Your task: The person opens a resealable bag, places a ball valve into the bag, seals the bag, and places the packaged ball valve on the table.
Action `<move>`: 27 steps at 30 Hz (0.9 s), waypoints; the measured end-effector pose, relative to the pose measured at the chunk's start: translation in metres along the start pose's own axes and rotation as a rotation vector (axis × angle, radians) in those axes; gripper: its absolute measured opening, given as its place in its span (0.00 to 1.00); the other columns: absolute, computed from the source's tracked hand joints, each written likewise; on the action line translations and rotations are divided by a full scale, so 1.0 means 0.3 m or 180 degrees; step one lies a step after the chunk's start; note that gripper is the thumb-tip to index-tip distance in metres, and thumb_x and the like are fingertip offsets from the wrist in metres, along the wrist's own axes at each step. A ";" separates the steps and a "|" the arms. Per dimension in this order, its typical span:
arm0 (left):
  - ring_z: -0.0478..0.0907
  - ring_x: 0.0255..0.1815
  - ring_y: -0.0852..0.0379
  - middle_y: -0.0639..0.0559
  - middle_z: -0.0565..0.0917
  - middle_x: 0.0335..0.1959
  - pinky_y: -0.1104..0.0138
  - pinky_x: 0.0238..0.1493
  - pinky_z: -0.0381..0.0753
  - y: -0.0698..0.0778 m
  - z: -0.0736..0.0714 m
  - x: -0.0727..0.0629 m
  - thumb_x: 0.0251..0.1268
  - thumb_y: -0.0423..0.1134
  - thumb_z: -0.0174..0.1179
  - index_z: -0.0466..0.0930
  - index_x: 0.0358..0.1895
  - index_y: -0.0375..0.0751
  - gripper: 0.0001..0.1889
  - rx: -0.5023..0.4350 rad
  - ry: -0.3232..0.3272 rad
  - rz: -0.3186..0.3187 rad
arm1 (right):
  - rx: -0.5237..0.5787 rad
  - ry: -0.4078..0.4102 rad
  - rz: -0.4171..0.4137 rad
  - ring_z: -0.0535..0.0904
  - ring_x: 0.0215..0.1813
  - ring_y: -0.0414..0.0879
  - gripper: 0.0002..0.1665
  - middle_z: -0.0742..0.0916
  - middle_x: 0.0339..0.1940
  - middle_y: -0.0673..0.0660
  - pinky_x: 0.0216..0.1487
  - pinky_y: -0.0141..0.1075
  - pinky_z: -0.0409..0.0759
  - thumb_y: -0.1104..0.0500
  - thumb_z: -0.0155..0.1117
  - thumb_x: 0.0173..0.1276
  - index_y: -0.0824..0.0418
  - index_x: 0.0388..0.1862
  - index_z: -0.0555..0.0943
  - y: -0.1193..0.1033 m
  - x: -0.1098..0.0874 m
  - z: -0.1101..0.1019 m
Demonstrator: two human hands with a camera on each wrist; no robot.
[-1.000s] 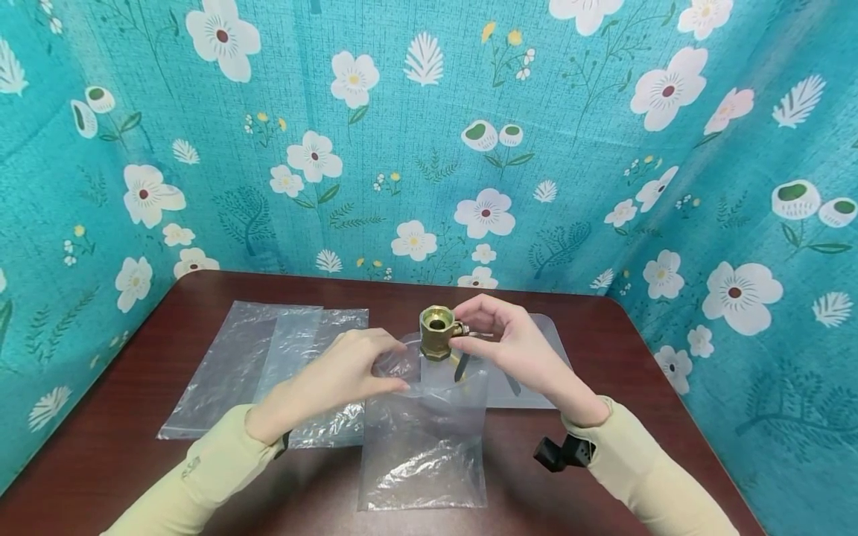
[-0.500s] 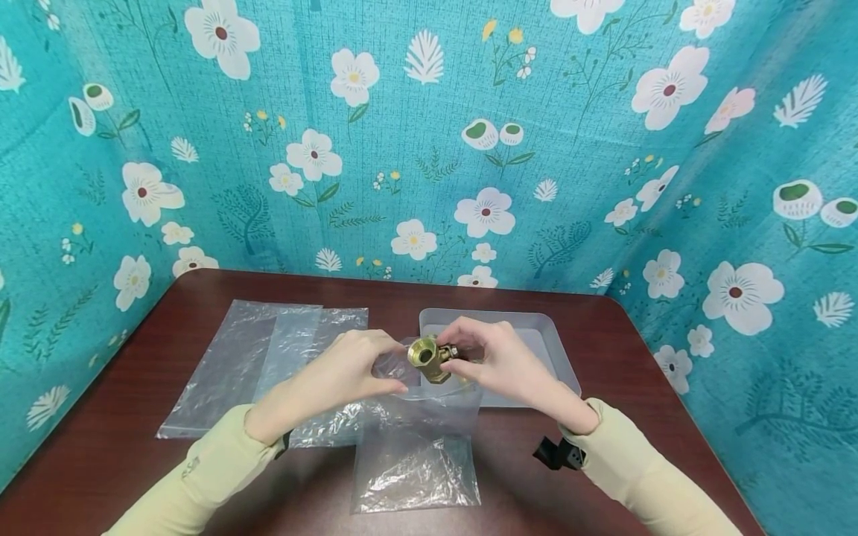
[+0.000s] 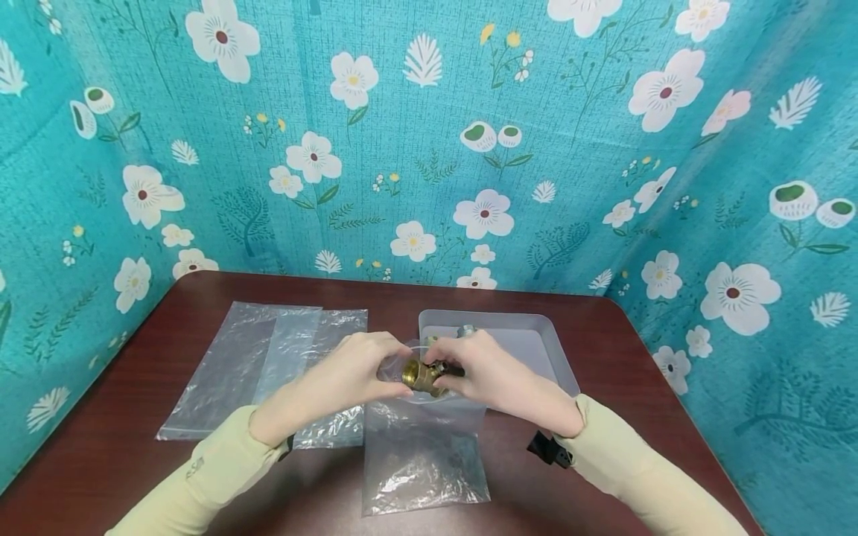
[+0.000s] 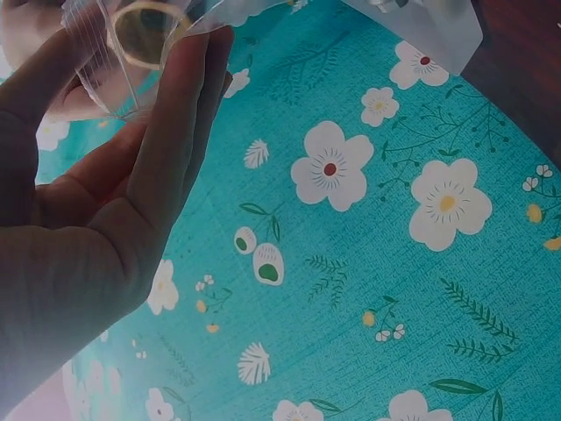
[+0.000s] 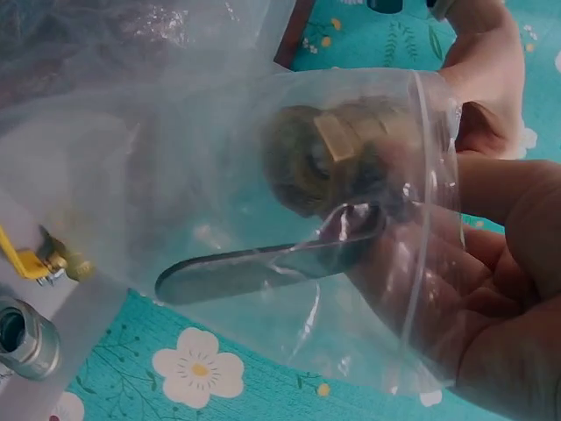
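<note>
A brass ball valve (image 3: 421, 377) with a flat dark lever (image 5: 254, 272) is tilted in the mouth of a clear zip bag (image 3: 425, 465). My right hand (image 3: 485, 365) grips the valve by its lever side, and its fingers are inside the bag in the right wrist view. With thumb and fingers spread apart at the rim, my left hand (image 3: 358, 366) holds the bag's mouth wide. The bag hangs down toward the front of the table. In the left wrist view, the valve's round opening (image 4: 145, 35) shows through the plastic beside the fingers.
Behind the right hand stands a shallow translucent tray (image 3: 561, 357). In or over it, the right wrist view shows a yellow-handled valve (image 5: 61, 263) and a silver threaded fitting (image 5: 33, 338). Flat clear bags (image 3: 224, 372) overlap on the dark red table (image 3: 121, 417) at left.
My right hand has brought the valve left and down from above the bag into its mouth, tipping it from upright. The left hand stays nearly still.
</note>
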State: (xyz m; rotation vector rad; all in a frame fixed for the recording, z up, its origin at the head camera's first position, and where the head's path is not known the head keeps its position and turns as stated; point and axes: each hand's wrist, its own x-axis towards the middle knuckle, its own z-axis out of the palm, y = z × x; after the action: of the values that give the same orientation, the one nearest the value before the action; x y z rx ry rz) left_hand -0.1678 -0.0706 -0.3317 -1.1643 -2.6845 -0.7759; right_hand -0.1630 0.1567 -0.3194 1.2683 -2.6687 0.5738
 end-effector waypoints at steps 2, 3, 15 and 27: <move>0.73 0.29 0.65 0.47 0.88 0.38 0.78 0.29 0.73 0.003 0.000 0.000 0.49 0.43 0.76 0.86 0.46 0.34 0.22 0.0007 0.0013 0.0037 | -0.0043 -0.0087 -0.0016 0.84 0.33 0.38 0.12 0.90 0.33 0.52 0.35 0.26 0.81 0.65 0.76 0.56 0.61 0.39 0.85 -0.002 0.006 0.002; 0.73 0.28 0.65 0.48 0.88 0.38 0.78 0.29 0.73 0.004 0.000 0.001 0.49 0.43 0.76 0.86 0.46 0.34 0.22 0.0000 0.0015 0.0052 | -0.0051 -0.0132 -0.0017 0.84 0.33 0.37 0.12 0.90 0.33 0.52 0.35 0.26 0.81 0.65 0.76 0.55 0.61 0.39 0.85 -0.003 0.009 0.003; 0.74 0.30 0.64 0.48 0.88 0.39 0.78 0.29 0.73 0.008 -0.001 0.003 0.49 0.42 0.77 0.86 0.46 0.36 0.21 0.0053 -0.0011 0.0108 | -0.0179 -0.0591 0.0033 0.76 0.25 0.30 0.05 0.87 0.24 0.46 0.30 0.22 0.73 0.65 0.74 0.58 0.56 0.30 0.86 -0.024 0.045 0.019; 0.76 0.32 0.62 0.47 0.89 0.39 0.76 0.32 0.74 0.016 0.006 0.008 0.47 0.43 0.78 0.86 0.46 0.33 0.24 0.0065 0.0005 0.0119 | -0.0038 -0.0999 0.0232 0.55 0.19 0.31 0.18 0.63 0.11 0.40 0.22 0.22 0.54 0.67 0.69 0.61 0.53 0.14 0.77 -0.036 0.059 0.057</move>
State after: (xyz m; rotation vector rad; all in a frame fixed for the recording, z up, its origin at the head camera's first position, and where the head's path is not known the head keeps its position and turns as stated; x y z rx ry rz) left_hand -0.1659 -0.0652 -0.3305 -1.2051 -2.6550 -0.7415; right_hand -0.1653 0.1312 -0.3273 1.3633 -2.9762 0.3941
